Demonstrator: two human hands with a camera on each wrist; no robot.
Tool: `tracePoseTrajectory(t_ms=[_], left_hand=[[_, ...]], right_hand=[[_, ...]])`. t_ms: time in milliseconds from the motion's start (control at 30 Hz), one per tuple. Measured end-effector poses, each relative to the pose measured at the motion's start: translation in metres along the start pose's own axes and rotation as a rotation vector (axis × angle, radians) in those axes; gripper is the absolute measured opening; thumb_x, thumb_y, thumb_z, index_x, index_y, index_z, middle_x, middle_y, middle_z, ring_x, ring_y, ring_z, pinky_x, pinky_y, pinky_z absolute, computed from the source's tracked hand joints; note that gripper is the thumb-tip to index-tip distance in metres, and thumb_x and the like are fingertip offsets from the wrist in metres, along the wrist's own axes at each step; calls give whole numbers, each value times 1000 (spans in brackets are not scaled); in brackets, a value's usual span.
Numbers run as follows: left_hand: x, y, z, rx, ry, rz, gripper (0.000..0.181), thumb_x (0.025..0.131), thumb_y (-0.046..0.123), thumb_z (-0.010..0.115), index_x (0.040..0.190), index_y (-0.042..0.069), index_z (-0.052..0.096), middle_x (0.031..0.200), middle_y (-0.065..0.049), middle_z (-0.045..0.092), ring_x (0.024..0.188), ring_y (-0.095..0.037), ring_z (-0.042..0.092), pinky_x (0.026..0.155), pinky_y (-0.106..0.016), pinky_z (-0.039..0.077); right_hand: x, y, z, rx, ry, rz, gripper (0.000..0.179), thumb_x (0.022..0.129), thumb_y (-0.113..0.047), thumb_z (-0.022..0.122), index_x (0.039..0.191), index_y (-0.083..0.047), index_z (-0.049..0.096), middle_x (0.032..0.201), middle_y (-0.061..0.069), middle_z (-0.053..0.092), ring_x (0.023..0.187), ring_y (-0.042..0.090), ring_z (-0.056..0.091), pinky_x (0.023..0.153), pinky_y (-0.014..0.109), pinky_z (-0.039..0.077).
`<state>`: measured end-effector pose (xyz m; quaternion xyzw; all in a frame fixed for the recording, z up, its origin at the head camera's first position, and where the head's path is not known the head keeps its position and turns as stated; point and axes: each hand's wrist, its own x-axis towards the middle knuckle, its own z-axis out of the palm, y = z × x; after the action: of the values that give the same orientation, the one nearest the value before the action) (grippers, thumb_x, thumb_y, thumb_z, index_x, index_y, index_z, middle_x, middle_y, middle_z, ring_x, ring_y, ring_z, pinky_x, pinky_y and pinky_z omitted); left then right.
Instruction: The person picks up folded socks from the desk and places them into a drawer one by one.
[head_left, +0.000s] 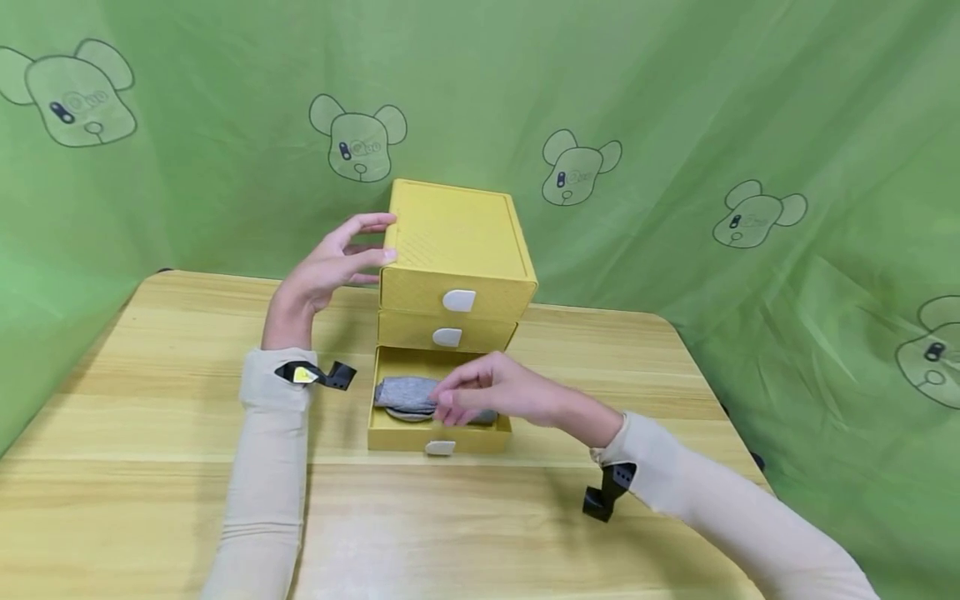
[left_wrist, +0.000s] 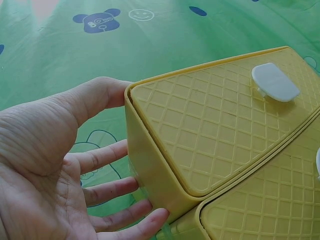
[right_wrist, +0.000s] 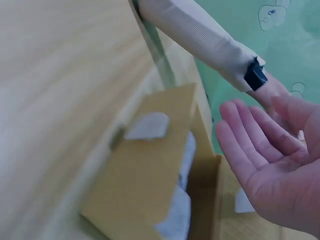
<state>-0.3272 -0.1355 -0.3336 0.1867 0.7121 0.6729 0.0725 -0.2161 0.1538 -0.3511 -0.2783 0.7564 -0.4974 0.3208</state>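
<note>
A yellow three-drawer box (head_left: pixel 461 229) stands on the table with its bottom drawer (head_left: pixel 390 437) pulled out. In that drawer lies a folded grey cloth piece (head_left: pixel 405 392), sock-like in shape, with more grey fabric (head_left: pixel 486 417) at the right, partly behind my right hand. My left hand (head_left: pixel 322 271) rests against the box's upper left side, thumb at the top front edge and fingers spread along the side wall. Over the open drawer hovers my right hand (head_left: pixel 506 390), its fingers loosely bent with nothing between them in the right wrist view.
White tab handles (head_left: pixel 459 301) stick out from the drawer fronts. The box stands toward the back of the wooden table (head_left: pixel 420 525). Behind and around hangs a green curtain (head_left: pixel 480 75) printed with bear heads. Each wrist carries a black camera mount (head_left: pixel 603 496).
</note>
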Motion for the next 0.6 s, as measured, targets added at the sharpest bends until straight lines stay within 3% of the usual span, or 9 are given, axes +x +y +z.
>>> tracePoseTrajectory(t_ms=[233, 367, 500, 600], left_hand=[[0, 0, 0, -11, -3, 9, 63, 96, 17, 67, 154, 21, 41, 161, -6, 32, 143, -31, 42, 112, -58, 44], [0, 0, 0, -8, -5, 8, 63, 96, 17, 66, 154, 22, 41, 161, -5, 32, 143, -31, 42, 112, -57, 45], [0, -1, 0, -6, -4, 5, 63, 97, 17, 66, 154, 22, 41, 161, -5, 32, 142, -30, 42, 111, -56, 45], [0, -1, 0, -9, -5, 4, 62, 97, 17, 66, 154, 22, 41, 160, -5, 32, 141, -30, 44, 111, -55, 46]], right_hand=[[-14, 16, 13, 48, -137, 108, 37, 105, -20, 57, 131, 5, 63, 120, 28, 69, 104, 34, 72, 99, 60, 54], [-21, 27, 21, 79, -203, 168, 39, 106, -21, 55, 134, 6, 60, 124, 32, 66, 107, 38, 70, 100, 58, 55], [-27, 39, 28, 126, -232, 209, 40, 107, -22, 53, 132, 8, 60, 122, 33, 67, 108, 43, 69, 98, 54, 57], [-30, 49, 33, 168, -231, 243, 39, 107, -23, 52, 131, 7, 61, 120, 32, 68, 102, 32, 73, 95, 46, 60]])
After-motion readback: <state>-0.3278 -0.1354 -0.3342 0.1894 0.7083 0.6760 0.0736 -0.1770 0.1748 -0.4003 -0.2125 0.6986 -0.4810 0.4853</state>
